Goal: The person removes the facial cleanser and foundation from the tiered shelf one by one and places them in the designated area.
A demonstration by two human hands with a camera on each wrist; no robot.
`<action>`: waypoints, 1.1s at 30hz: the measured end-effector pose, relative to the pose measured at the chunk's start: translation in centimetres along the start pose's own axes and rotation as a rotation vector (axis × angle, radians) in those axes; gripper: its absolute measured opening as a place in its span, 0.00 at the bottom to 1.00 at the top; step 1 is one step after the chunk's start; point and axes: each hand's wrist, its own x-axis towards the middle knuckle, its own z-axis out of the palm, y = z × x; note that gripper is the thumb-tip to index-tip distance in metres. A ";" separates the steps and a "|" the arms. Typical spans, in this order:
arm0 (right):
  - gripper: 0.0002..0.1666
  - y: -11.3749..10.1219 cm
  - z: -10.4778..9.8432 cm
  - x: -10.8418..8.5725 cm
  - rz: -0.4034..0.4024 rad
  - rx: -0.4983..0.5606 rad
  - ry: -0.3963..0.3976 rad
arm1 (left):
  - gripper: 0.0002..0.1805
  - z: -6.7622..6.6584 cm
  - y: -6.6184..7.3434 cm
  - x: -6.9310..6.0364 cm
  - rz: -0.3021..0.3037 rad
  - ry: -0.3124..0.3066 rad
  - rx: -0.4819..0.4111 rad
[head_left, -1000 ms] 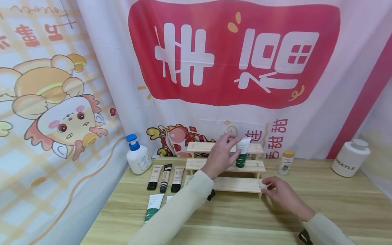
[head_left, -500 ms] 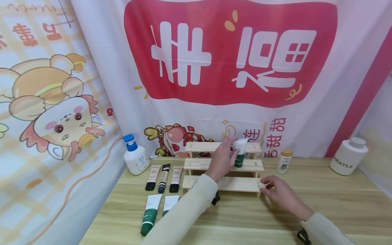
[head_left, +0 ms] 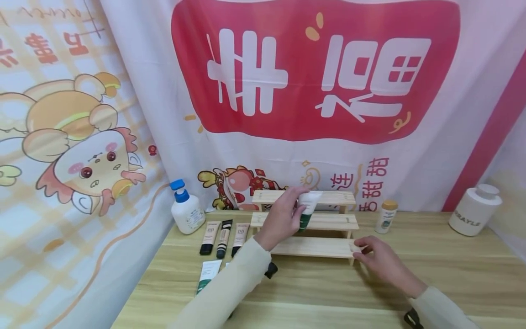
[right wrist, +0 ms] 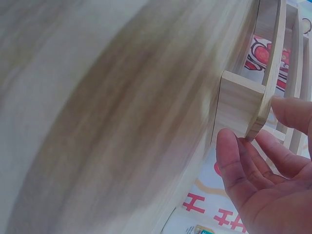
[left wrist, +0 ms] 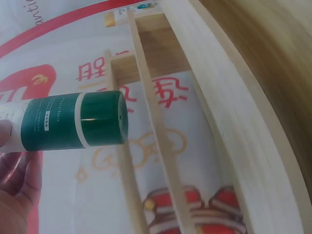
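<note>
In the head view my left hand (head_left: 283,218) grips a white and green squeeze tube (head_left: 308,208), tilted with its green cap down, in front of the three-step wooden rack (head_left: 320,248). The left wrist view shows the tube's green cap (left wrist: 103,118) apart from the rack's slats. My right hand (head_left: 380,260) is at the right end of the lowest step. In the right wrist view, thumb and fingers pinch that step's end (right wrist: 263,109). Part of the rack's left side is hidden behind my left arm.
Left of the rack lie BB cream tubes (head_left: 210,236), a striped tube (head_left: 223,237) and another white-green tube (head_left: 208,273), partly covered by my sleeve. A blue-capped pump bottle (head_left: 188,214), yellow-capped bottle (head_left: 386,218) and white jar (head_left: 472,212) stand along the back.
My left hand has moved left along the rack with the tube, which now leans more and was upright near the middle step before. The right hand has stayed at the step's end.
</note>
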 end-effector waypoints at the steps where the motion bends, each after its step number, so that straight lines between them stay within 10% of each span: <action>1: 0.17 0.0 -0.1 -0.1 0.002 -0.002 0.003 | 0.24 -0.5 0.0 -0.3 -0.003 -0.004 0.005; 13: 0.17 0.1 -0.2 -0.2 -0.011 0.000 0.001 | 0.23 -7.1 -0.3 -3.6 -0.037 -0.010 0.011; 23: 0.17 0.2 -0.5 -0.4 -0.017 0.001 0.006 | 0.27 -11.1 -1.0 -7.5 -0.248 -0.102 0.147; 33: 0.17 0.4 -0.2 -0.1 -0.027 0.000 -0.002 | 0.27 -15.9 -2.1 -11.4 -0.595 -0.243 0.219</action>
